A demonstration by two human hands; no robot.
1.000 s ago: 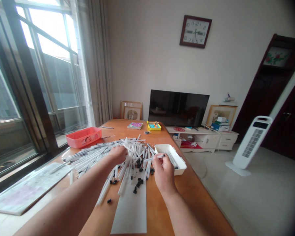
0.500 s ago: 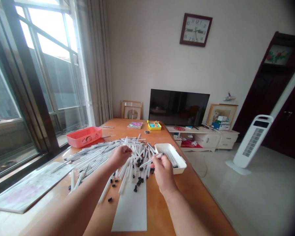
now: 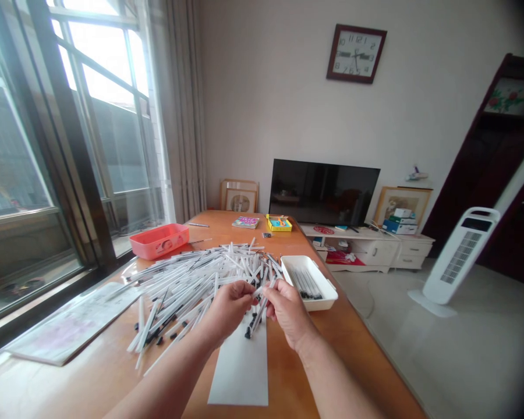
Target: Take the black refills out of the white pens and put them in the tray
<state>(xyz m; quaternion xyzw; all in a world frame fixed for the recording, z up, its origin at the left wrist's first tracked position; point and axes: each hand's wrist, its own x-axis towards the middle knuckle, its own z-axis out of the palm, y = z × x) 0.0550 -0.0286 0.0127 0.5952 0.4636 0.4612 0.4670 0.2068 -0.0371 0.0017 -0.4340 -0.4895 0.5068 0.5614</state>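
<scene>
Thumb and forefinger of the left hand (image 3: 233, 302) are pressed together on one end of a clear tube (image 3: 269, 284), while the right hand (image 3: 290, 305) pinches the same tube between thumb and curled forefinger; the detail at the left fingertips is too small to make out. The tube is held tilted above the tabletop (image 3: 340, 361), over the far end of a white paper strip (image 3: 240, 378) that runs toward the tabletop's near edge. Just below the fingers, a few more tubes with black ends lie on the strip. Around and beyond the hands spreads a loose pile of pale tubes (image 3: 179, 285), reaching toward the tabletop's left edge, with small black caps (image 3: 159, 340) scattered on its near side. Just beyond the right hand, by the tabletop's right edge, a white tray (image 3: 332, 295) holds a row of slim, dark-tipped sticks (image 3: 305, 279). Past the pile, a pink bin (image 3: 159, 243) stands by the left edge, and a flat pad (image 3: 70, 329) lies along that edge nearer the person. Close to the far edge are a pen (image 3: 198, 225), a colourful booklet (image 3: 245, 222) and, at the far right corner, a yellow box (image 3: 279, 224).
</scene>
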